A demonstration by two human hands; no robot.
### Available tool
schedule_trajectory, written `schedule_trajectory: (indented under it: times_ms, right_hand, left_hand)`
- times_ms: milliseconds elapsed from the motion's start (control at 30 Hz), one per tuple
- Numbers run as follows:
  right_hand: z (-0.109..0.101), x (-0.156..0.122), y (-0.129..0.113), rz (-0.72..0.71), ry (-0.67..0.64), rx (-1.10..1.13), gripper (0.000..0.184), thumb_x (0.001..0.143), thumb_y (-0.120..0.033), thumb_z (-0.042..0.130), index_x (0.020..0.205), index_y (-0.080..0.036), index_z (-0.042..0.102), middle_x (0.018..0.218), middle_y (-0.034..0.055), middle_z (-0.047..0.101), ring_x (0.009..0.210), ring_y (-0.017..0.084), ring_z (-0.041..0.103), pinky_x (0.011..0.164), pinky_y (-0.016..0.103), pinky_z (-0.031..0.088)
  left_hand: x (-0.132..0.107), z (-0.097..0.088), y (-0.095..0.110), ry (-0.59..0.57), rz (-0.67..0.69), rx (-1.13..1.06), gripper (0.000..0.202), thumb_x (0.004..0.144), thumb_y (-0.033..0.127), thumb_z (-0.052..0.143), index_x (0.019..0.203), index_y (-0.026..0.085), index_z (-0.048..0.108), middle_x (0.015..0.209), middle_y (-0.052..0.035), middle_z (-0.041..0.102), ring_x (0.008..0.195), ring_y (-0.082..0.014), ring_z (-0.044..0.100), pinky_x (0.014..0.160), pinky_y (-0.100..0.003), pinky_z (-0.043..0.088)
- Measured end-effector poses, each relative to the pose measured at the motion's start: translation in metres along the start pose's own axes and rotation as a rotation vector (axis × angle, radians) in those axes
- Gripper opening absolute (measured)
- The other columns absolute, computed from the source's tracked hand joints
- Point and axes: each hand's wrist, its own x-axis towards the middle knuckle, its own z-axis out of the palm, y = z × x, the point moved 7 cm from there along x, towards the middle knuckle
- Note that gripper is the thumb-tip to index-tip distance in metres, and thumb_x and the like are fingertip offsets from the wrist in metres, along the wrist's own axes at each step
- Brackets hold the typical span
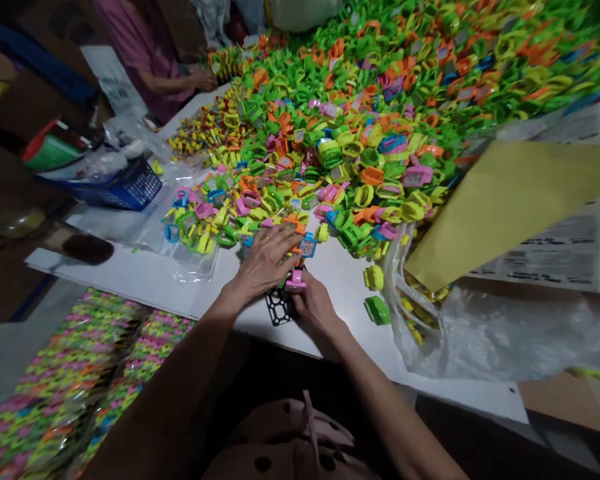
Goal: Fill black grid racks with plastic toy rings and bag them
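Observation:
My left hand (267, 257) lies palm down with its fingers stretched over several toy watches at the far part of a black plastic grid (280, 308). Beside its fingertips are an orange toy watch (295, 225) and a blue toy watch (308, 245). My right hand (317, 301) pinches a pink toy watch (296, 281) above the grid. What sits under my left palm is hidden. A yellow toy watch (374, 277) and a green toy watch (377, 310) lie on the white table to the right.
A large heap of toy watches (350, 147) covers the table's back. A blue basket (125, 187) stands left. Clear plastic bags and yellow card (500, 207) lie right. Packed rows of colourful pieces (45, 400) sit below left. Another person (150, 73) works at the back left.

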Motion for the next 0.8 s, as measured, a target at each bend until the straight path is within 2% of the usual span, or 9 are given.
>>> schedule_trajectory:
  times_ms: [100, 267, 400, 567, 633, 700, 800]
  right_hand:
    - [0.009, 0.003, 0.0, 0.027, -0.028, -0.141, 0.03, 0.075, -0.013, 0.045, 0.102, -0.018, 0.056, 0.095, 0.0086, 0.065, 0.08, 0.021, 0.061, 0.074, 0.031, 0.049]
    - [0.011, 0.008, 0.002, 0.019, -0.018, -0.162, 0.024, 0.081, -0.016, 0.044, 0.102, -0.015, 0.056, 0.091, 0.0101, 0.066, 0.08, 0.022, 0.063, 0.073, 0.031, 0.05]
    - [0.008, 0.007, 0.001, 0.003, -0.042, -0.168, 0.026, 0.084, -0.017, 0.044, 0.107, -0.016, 0.056, 0.092, 0.0079, 0.067, 0.08, 0.021, 0.063, 0.072, 0.03, 0.049]
    - [0.02, 0.013, -0.007, 0.145, -0.158, -0.336, 0.028, 0.087, -0.017, 0.044, 0.111, -0.016, 0.057, 0.106, 0.0122, 0.065, 0.09, 0.023, 0.063, 0.075, 0.03, 0.048]
    - [0.022, 0.012, -0.01, 0.152, -0.145, -0.3, 0.027, 0.087, -0.017, 0.044, 0.11, -0.014, 0.058, 0.107, 0.0137, 0.065, 0.092, 0.023, 0.063, 0.076, 0.031, 0.048]
    - [0.017, 0.008, -0.01, 0.095, -0.115, -0.167, 0.025, 0.087, -0.018, 0.044, 0.105, -0.014, 0.061, 0.103, 0.0131, 0.066, 0.091, 0.022, 0.063, 0.078, 0.032, 0.049]
    - [-0.007, 0.003, 0.007, 0.038, -0.169, 0.135, 0.024, 0.09, -0.023, 0.043, 0.1, -0.016, 0.064, 0.089, 0.0072, 0.069, 0.079, 0.019, 0.064, 0.072, 0.03, 0.05]
  left_hand:
    - [-0.006, -0.004, -0.001, 0.039, 0.06, -0.001, 0.036, 0.094, 0.04, 0.048, 0.124, 0.024, 0.061, 0.134, -0.0067, 0.058, 0.132, -0.0251, 0.043, 0.111, -0.048, 0.031]
    - [-0.013, -0.004, -0.004, 0.009, 0.186, 0.046, 0.046, 0.079, 0.06, 0.062, 0.107, 0.024, 0.071, 0.137, -0.0088, 0.055, 0.131, -0.0331, 0.042, 0.108, -0.054, 0.033]
    - [-0.015, -0.001, -0.007, 0.044, 0.177, 0.046, 0.044, 0.082, 0.058, 0.06, 0.106, 0.022, 0.07, 0.136, -0.0081, 0.056, 0.13, -0.0315, 0.043, 0.108, -0.052, 0.034]
    - [-0.013, -0.001, -0.007, 0.044, 0.118, 0.046, 0.043, 0.083, 0.05, 0.063, 0.115, 0.022, 0.066, 0.137, -0.0092, 0.056, 0.132, -0.0303, 0.042, 0.11, -0.051, 0.031]
    - [-0.012, -0.001, -0.005, 0.003, 0.11, 0.092, 0.039, 0.083, 0.049, 0.063, 0.113, 0.024, 0.067, 0.138, -0.0088, 0.054, 0.133, -0.0317, 0.041, 0.111, -0.053, 0.029]
    - [-0.013, -0.004, -0.003, -0.024, 0.096, 0.124, 0.034, 0.085, 0.049, 0.061, 0.108, 0.026, 0.069, 0.138, -0.0078, 0.054, 0.133, -0.0316, 0.04, 0.11, -0.054, 0.03]
    - [-0.019, -0.01, -0.003, -0.011, 0.073, 0.125, 0.034, 0.086, 0.05, 0.058, 0.107, 0.026, 0.07, 0.14, -0.0069, 0.053, 0.133, -0.0306, 0.041, 0.11, -0.054, 0.032]
